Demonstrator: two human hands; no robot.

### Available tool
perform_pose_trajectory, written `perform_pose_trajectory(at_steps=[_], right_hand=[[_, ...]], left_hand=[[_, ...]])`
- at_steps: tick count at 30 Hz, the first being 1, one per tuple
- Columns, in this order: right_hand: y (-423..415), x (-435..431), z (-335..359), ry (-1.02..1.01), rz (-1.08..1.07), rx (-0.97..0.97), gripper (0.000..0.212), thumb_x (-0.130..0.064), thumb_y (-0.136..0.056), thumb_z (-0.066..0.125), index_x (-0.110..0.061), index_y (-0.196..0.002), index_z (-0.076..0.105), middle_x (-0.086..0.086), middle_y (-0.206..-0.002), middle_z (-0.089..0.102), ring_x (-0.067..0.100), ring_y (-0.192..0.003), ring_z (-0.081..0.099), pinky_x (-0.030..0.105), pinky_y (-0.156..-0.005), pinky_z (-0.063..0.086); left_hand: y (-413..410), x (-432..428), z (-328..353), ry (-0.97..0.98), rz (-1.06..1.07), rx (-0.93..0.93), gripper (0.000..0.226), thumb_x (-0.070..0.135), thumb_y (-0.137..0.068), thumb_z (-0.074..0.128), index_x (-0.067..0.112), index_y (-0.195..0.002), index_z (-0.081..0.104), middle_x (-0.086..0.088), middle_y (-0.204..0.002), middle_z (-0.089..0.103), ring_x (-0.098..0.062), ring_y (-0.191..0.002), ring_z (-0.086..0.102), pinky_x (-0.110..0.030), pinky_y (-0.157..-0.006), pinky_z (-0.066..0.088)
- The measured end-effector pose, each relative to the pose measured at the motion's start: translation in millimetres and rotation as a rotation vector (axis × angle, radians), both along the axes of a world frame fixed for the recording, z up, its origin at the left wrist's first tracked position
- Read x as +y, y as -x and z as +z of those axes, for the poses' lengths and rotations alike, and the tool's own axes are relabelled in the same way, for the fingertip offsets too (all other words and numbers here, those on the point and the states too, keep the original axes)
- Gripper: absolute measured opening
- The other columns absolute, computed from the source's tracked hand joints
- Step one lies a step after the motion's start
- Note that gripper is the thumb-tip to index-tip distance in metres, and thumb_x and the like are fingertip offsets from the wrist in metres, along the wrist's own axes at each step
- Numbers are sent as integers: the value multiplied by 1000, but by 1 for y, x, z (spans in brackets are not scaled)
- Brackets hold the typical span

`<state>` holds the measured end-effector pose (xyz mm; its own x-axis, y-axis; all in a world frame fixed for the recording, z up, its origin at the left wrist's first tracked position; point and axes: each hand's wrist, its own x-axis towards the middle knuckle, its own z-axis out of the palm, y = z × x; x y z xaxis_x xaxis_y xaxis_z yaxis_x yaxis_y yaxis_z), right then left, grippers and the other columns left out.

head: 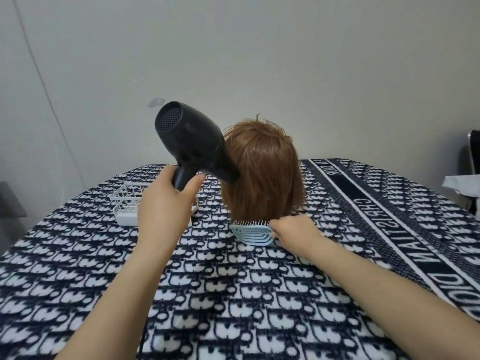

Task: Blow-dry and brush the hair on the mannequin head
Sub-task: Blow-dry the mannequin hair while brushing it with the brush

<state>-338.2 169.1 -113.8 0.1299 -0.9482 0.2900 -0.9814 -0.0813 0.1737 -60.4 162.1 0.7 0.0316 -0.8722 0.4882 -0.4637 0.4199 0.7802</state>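
A mannequin head with short ginger-brown hair stands on the table, its back toward me. My left hand grips the handle of a black hair dryer, whose nozzle points right and down into the hair's left side. My right hand holds a light blue vented brush at the lower ends of the hair, bristles facing the hair. The brush's handle is hidden inside my hand.
A navy-and-white patterned blanket covers the table. A white wire basket sits left of the head, partly behind my left hand. The dryer's black cord hangs near the bottom edge. A dark chair stands at the far right.
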Motion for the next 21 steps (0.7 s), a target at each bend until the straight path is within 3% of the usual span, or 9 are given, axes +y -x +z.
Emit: perform_pose_trajectory(at_steps=[4,8,12,15,17,21], right_hand=[[0,6,-8,62,29,34,28,-42,-99,41,-20,-84,50,-3,-79,60,20,-69,60,29,-50,32],[-14,10,-7,109,205,41,28,-44,-97,44,-21,-84,55,-4,-74,58,18,-65,59,30,-48,34],[-30,13,8,256,276,21,23,-38,-94,51,-20,-82,57,-6,-69,56,17,-58,57,30,-44,38],[-34,14,22,334,231,-27,25,-39,-93,50,-20,-80,59,-6,-69,56,18,-57,56,31,-44,42],[-31,18,34,392,242,-97,26,-38,-92,51,-19,-78,61,-7,-65,56,16,-53,55,31,-42,42],[-21,24,59,557,189,-382,28,-39,-92,49,-19,-75,60,-9,-59,53,12,-48,48,24,-40,31]], left_hand=[[-1,-1,-1,-18,-25,34,23,49,-94,66,29,-86,60,4,-65,68,-9,-47,61,-39,-56,53],[-5,0,1,-9,5,66,26,51,-94,65,28,-85,58,1,-69,68,-22,-57,67,-42,-60,53],[-12,0,9,-67,-30,148,26,53,-93,66,28,-89,62,4,-66,68,-15,-53,63,-36,-58,52],[-16,-1,11,18,131,-116,34,59,-93,61,25,-92,58,-1,-73,68,-30,-69,67,-44,-69,54],[-18,0,11,24,120,-79,34,59,-92,62,25,-92,58,-2,-75,69,-31,-69,69,-49,-75,57],[-25,-1,13,-43,18,103,27,54,-92,66,27,-90,61,1,-71,70,-17,-52,64,-44,-67,56]])
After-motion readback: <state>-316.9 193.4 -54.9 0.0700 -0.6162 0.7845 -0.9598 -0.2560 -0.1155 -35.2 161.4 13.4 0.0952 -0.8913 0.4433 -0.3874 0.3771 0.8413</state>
